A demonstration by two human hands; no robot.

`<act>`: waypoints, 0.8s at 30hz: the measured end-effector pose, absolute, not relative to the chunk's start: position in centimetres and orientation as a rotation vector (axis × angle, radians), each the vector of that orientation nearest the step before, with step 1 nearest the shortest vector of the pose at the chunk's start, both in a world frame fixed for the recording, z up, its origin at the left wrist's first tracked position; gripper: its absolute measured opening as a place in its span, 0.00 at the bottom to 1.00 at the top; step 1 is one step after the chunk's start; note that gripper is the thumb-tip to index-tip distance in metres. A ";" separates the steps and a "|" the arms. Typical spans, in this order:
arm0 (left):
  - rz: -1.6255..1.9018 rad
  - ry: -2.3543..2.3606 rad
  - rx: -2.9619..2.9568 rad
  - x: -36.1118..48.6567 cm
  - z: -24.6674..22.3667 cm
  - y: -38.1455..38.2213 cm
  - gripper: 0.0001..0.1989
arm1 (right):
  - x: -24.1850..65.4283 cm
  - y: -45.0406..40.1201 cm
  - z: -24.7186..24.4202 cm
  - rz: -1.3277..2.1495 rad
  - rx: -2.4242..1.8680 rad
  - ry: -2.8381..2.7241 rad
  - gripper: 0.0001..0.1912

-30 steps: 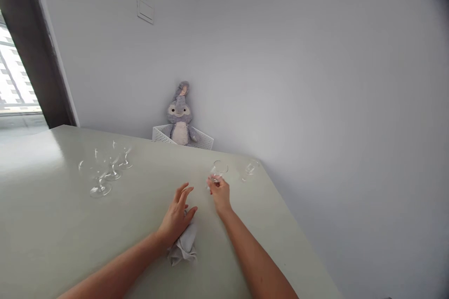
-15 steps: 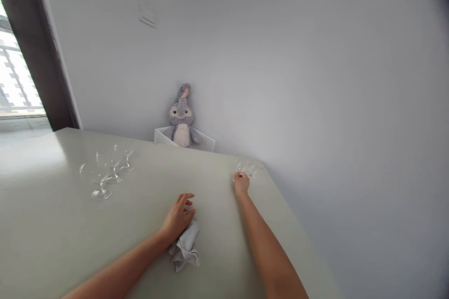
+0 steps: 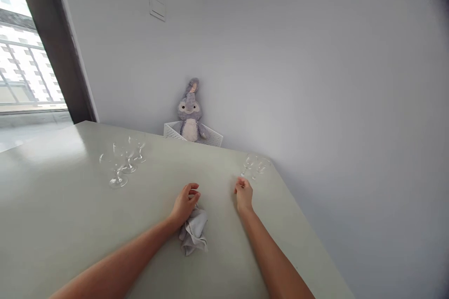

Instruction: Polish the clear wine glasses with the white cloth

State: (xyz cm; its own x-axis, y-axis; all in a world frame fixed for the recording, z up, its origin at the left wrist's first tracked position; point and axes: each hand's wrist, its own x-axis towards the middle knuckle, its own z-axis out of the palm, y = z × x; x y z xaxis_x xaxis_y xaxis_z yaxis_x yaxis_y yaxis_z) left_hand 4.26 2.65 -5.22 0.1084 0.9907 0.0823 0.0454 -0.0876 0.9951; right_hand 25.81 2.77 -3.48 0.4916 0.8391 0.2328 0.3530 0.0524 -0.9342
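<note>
My left hand (image 3: 185, 203) rests by a crumpled grey-white cloth (image 3: 195, 231), its fingers loosely curled and apart, with the cloth lying under and beside the wrist. Just in front of two clear stemmed glasses near the table's right corner, a left one (image 3: 249, 162) and a right one (image 3: 261, 166), is my right hand (image 3: 243, 192). Its fingers are bent and nothing shows between them; they look separate from the glasses. Three more stemmed glasses stand at the left: a near one (image 3: 117, 170), a middle one (image 3: 129, 156) and a far one (image 3: 140, 149).
The pale green table (image 3: 150, 252) has its far edge near the wall. Behind it a grey plush toy (image 3: 190, 119) sits in a white perforated basket (image 3: 214, 138). A window (image 3: 28, 60) is at the left, a wall switch (image 3: 157, 8) above.
My right hand has let go of a glass at the right corner and drawn back toward me. The whole view has shifted slightly; my left hand stays by the cloth.
</note>
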 end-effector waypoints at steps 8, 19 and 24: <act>1.663 1.142 1.110 3.3 -3.1 3.2 0.15 | 15.5 -5.0 -1.4 0.444 -1.399 -2.136 0.24; 1.944 1.221 0.073 -2.7 -0.9 6.4 0.09 | 16.4 -4.2 -3.3 0.589 -1.402 -1.890 0.09; 1.956 1.172 -0.119 -5.4 -0.3 6.0 0.08 | 18.6 -3.3 -2.6 1.213 -1.199 -1.265 0.10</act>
